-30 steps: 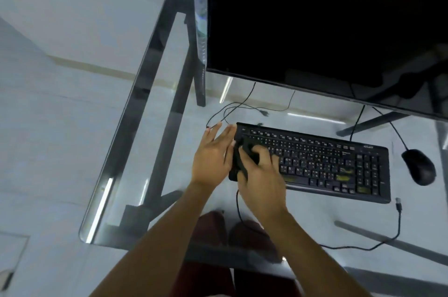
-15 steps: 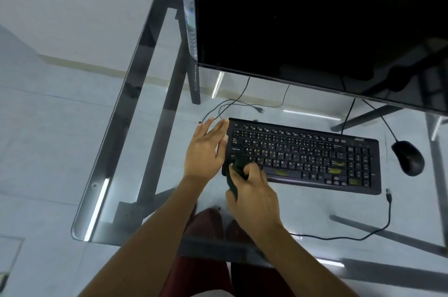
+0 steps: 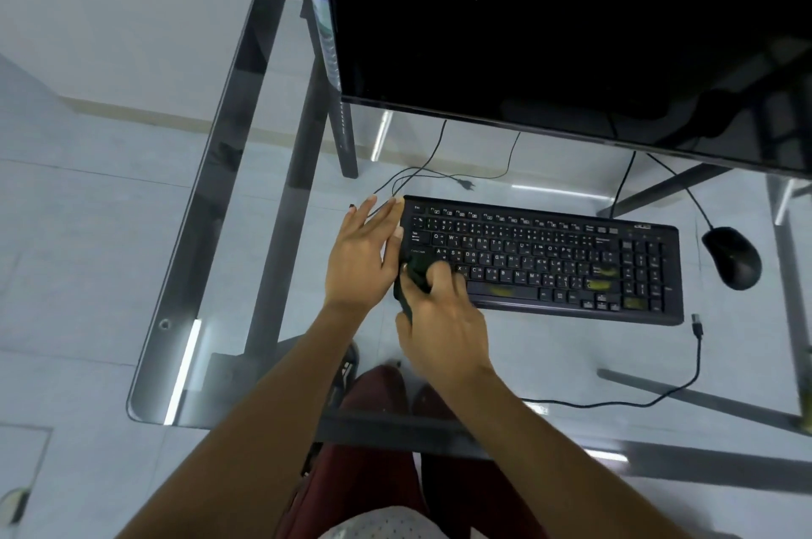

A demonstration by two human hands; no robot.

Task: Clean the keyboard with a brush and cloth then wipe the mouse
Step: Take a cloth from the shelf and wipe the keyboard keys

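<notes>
A black keyboard (image 3: 549, 259) lies on the glass desk (image 3: 211, 231) in front of me. My right hand (image 3: 444, 318) is closed on a dark cloth (image 3: 413, 272) and presses it on the keyboard's near left corner. My left hand (image 3: 362, 257) rests flat, fingers apart, against the keyboard's left edge. A black mouse (image 3: 733, 257) sits to the right of the keyboard, apart from both hands. No brush is visible.
A large dark monitor (image 3: 571, 24) stands behind the keyboard. Thin cables (image 3: 439, 176) lie behind the keyboard, and a loose USB cable (image 3: 696, 327) trails off its near right corner. The desk's left rim (image 3: 175, 296) and metal frame are close by. My knees show under the glass.
My right hand has dragged the cloth from the keys at the upper left down to the keyboard's near left corner. The left hand stays against the left edge.
</notes>
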